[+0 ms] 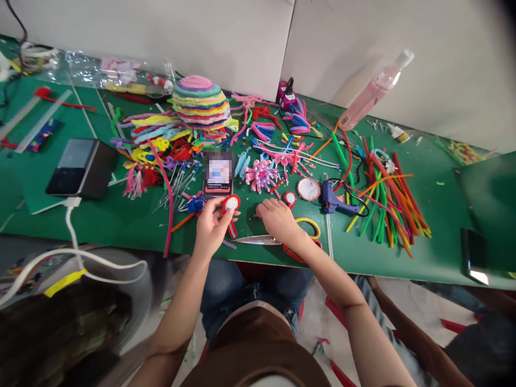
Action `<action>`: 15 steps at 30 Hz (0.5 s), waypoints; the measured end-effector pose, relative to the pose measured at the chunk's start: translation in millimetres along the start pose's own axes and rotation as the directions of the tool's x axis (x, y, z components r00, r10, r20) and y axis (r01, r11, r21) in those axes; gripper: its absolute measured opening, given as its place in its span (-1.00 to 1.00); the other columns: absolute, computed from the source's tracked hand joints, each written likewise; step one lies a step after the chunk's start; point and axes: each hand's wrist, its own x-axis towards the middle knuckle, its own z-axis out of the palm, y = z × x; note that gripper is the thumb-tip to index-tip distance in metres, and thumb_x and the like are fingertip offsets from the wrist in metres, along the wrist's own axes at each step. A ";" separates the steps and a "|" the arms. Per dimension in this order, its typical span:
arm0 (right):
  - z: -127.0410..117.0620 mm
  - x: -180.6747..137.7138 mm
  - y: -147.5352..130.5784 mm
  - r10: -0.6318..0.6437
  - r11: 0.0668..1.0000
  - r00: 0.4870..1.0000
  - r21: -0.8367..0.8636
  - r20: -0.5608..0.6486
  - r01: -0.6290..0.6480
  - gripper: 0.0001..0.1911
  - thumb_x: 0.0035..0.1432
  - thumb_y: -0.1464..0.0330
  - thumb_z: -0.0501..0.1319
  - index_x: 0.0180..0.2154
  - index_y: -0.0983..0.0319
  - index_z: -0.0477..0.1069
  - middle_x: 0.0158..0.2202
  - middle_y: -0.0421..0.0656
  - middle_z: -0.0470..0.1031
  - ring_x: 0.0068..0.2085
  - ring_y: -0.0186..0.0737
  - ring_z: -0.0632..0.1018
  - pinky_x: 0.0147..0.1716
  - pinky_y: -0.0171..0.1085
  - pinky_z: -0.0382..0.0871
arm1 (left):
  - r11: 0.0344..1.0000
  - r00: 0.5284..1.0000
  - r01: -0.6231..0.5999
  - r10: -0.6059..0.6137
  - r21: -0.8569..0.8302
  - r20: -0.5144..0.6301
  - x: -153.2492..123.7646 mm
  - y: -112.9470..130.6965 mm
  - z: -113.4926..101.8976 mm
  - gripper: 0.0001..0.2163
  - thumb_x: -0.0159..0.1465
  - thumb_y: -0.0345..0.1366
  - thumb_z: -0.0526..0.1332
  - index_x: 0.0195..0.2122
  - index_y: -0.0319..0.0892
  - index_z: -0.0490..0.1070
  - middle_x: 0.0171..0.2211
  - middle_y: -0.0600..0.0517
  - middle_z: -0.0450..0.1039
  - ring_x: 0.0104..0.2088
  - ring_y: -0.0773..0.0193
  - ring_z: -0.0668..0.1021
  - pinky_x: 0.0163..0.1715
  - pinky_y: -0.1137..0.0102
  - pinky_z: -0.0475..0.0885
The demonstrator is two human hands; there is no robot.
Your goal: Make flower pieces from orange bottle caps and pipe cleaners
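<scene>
My left hand holds up a small round piece with a red fuzzy rim and a white centre, pinched between thumb and fingers just above the green table. My right hand rests palm down on the table, fingers curled, over the blades of a pair of scissors with yellow and red handles; what its fingertips touch is hidden. A second small red-rimmed piece lies just beyond my right hand. A phone lies flat behind my left hand.
A blue glue gun, a round white disc, a pink fuzzy flower, a striped dome of pipe cleaners, loose pipe cleaners at right, a pink bottle, a black box with white cable at left.
</scene>
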 end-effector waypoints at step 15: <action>-46.4 -4.3 90.6 0.455 0.864 0.804 0.408 -0.383 -0.295 -0.68 0.14 0.30 0.21 -0.04 0.17 0.41 0.00 -0.07 0.49 -0.04 -0.04 0.50 -0.09 -0.12 0.37 | 0.832 0.933 -0.343 0.251 0.437 0.256 35.0 4.9 46.3 -0.70 0.29 -0.16 0.11 -0.01 -0.15 0.41 -0.05 -0.11 0.45 0.00 0.09 0.48 0.02 0.19 0.40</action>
